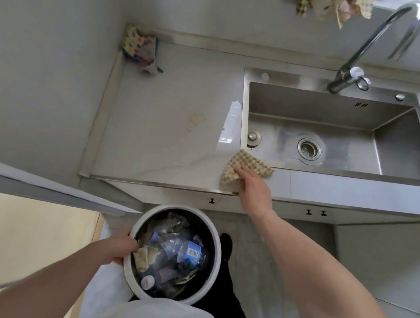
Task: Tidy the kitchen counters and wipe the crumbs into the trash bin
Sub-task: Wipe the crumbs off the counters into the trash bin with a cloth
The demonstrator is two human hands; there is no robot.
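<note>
Nearest the camera, the left hand (119,249) grips the near-left rim of the trash bin (217,240), its fingers (131,245) curled over the white edge and dipping inside. That round bin hangs below the front edge of the tabletop (159,133), its open mouth facing up, and holds clear plastic bottles (188,253), one with a blue label, plus crumpled wrappers and a white cap.

Farther off and to the left, a bundle of patterned rags (141,48) sits in the far-left corner of the tabletop against the wall. Right of it, toward the middle of the pale surface, lies a small patch of tan crumbs (196,120), well apart from both hands.

Moving right, the right hand (254,186) presses down on a checked beige cloth (248,163) at the near edge of the tabletop, just beside the near-left corner of the sink (412,144). Its fingers lie straight and close together, flat on the cloth. The cloth's long axis runs left to right, roughly along the counter's front edge, with one pointed corner aimed far-left toward the crumbs.

The steel sink takes up the right side, a drain strainer (308,148) in its floor and a curved faucet (376,46) rising at its far rim. More checked cloths (323,5) hang at the top.
</note>
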